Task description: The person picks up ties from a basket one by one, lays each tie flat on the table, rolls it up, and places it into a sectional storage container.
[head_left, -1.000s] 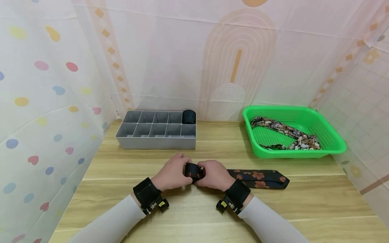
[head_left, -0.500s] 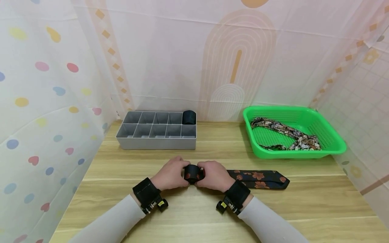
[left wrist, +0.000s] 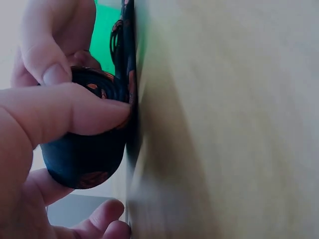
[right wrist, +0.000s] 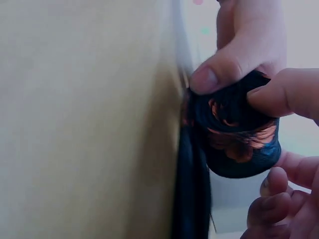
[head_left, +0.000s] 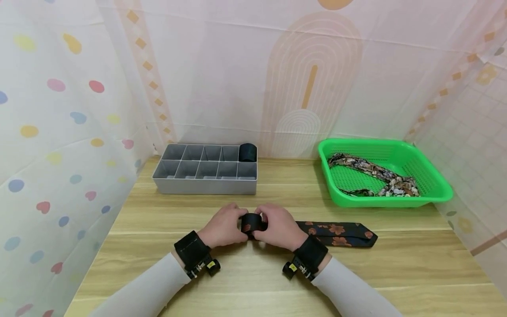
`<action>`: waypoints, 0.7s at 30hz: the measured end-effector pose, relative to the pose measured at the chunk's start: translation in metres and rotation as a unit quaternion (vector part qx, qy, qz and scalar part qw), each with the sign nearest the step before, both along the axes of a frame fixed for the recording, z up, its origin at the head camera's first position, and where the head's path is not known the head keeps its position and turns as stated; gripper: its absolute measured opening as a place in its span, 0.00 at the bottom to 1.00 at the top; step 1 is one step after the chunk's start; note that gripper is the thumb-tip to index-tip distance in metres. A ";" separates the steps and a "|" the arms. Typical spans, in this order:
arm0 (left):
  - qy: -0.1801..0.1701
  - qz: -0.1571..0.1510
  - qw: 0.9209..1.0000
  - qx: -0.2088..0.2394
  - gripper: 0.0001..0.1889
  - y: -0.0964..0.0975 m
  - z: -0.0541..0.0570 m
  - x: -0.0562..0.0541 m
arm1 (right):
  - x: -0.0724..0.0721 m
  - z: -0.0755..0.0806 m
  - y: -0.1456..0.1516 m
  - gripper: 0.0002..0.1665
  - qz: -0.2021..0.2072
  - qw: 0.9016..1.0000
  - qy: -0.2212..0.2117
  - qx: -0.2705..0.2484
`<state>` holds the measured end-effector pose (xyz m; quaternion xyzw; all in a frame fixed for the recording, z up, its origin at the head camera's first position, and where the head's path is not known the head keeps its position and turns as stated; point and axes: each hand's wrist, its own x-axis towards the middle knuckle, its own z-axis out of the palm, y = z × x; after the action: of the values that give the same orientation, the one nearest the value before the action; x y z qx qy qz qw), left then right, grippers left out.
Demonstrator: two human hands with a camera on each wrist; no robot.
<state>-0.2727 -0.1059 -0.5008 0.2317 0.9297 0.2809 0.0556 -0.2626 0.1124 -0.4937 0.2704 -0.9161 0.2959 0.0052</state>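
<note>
A dark necktie with orange flowers (head_left: 336, 233) lies on the table, its left part wound into a thick roll (head_left: 251, 223). My left hand (head_left: 225, 226) holds the roll from the left; in the left wrist view its thumb (left wrist: 94, 107) lies across the coil's side. From the right, my right hand (head_left: 280, 226) grips the same roll, its thumb (right wrist: 284, 94) on the coil's edge in the right wrist view. The flat tail with its pointed end extends right along the table, partly hidden behind the right hand.
Behind the hands stands a grey divided box (head_left: 206, 188) with a dark rolled necktie (head_left: 247, 152) in its back right compartment. At the back right, a green basket (head_left: 380, 201) contains a patterned necktie (head_left: 364, 167). Curtains hang along the table's back and sides.
My right hand's fingers have shifted slightly up and left over the roll. The left hand keeps its hold, and the tail lies where it was.
</note>
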 end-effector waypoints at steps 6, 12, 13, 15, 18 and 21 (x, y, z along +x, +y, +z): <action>-0.003 0.018 1.000 0.000 0.20 0.000 0.004 -0.003 | -0.002 0.006 0.006 0.17 -0.013 1.000 -0.018 0.015; 0.002 0.027 1.000 0.014 0.21 0.002 0.010 0.000 | -0.003 0.002 0.007 0.14 -0.011 0.999 -0.038 0.026; 0.003 0.027 0.999 0.018 0.20 0.002 0.011 0.001 | -0.003 0.000 0.006 0.14 -0.011 0.999 -0.044 0.026; 0.010 0.027 0.999 0.021 0.19 0.004 0.011 0.002 | -0.001 -0.003 0.004 0.14 -0.013 0.998 -0.048 0.034; 0.020 0.024 0.999 0.024 0.17 0.006 0.011 0.004 | 0.000 -0.006 0.000 0.16 -0.019 0.997 -0.048 0.048; 0.030 0.021 0.999 0.023 0.16 0.008 0.011 0.007 | 0.001 -0.007 -0.002 0.17 -0.021 0.997 -0.040 0.057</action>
<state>-0.2661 -0.0977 -0.4895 0.2215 0.9288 0.2966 0.0162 -0.2616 0.1103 -0.5004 0.2386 -0.9365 0.2536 -0.0406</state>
